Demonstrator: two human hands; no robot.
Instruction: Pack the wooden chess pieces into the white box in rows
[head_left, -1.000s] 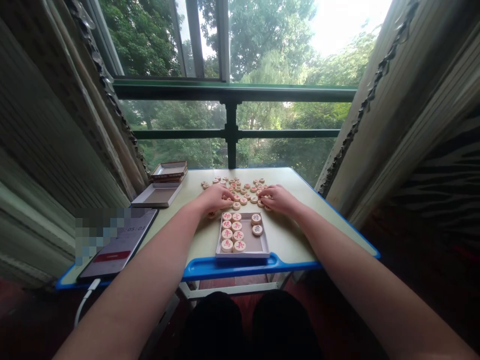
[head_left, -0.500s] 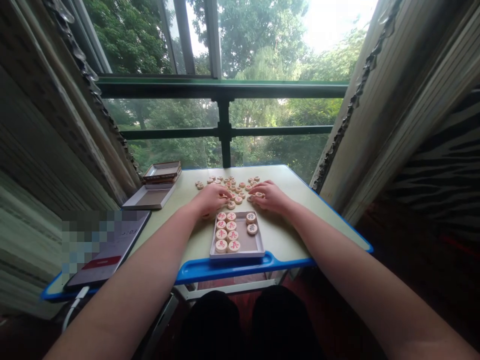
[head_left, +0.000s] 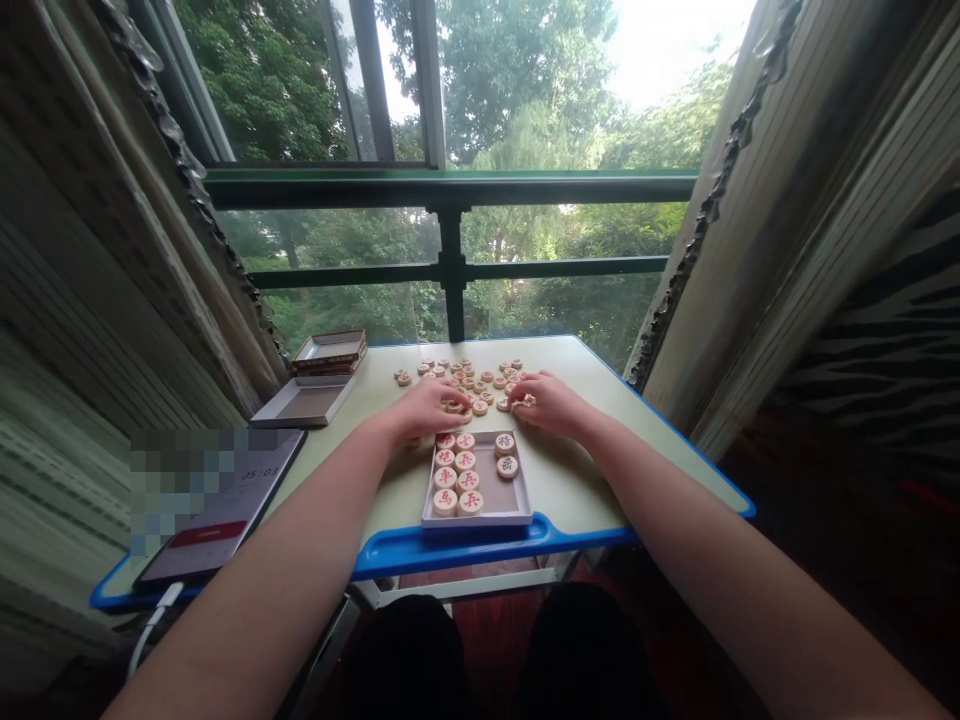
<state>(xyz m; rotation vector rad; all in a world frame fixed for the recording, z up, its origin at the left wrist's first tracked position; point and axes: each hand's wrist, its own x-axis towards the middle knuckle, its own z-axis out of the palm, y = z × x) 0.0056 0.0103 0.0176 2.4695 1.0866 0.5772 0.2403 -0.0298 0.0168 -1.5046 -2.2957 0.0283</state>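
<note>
Several round wooden xiangqi pieces (head_left: 480,407) lie scattered over the back half of the table. At their near left edge my left hand (head_left: 426,408) is lowered, its curled fingers and thumb around a piece (head_left: 453,407). My right hand (head_left: 553,402) is on the right side of the scatter, fingertips closed on a piece (head_left: 525,401) that looks tilted. Between my forearms stands a shallow white box (head_left: 491,503). Two columns of red-marked pieces (head_left: 469,480) fill its left side. Two black-marked pieces (head_left: 507,467) sit at its upper right.
Left of the scatter are an open box tray (head_left: 304,402) and a stack of brown-edged box parts (head_left: 330,348). A tablet (head_left: 232,500) with a white cable (head_left: 154,625) lies at the left. The table has a blue rim (head_left: 450,550); a window railing (head_left: 525,187) stands behind.
My left hand has come slightly nearer the box, with its fingers lower over the pieces. The right fingers have curled in more. The whole view has shifted slightly downward.
</note>
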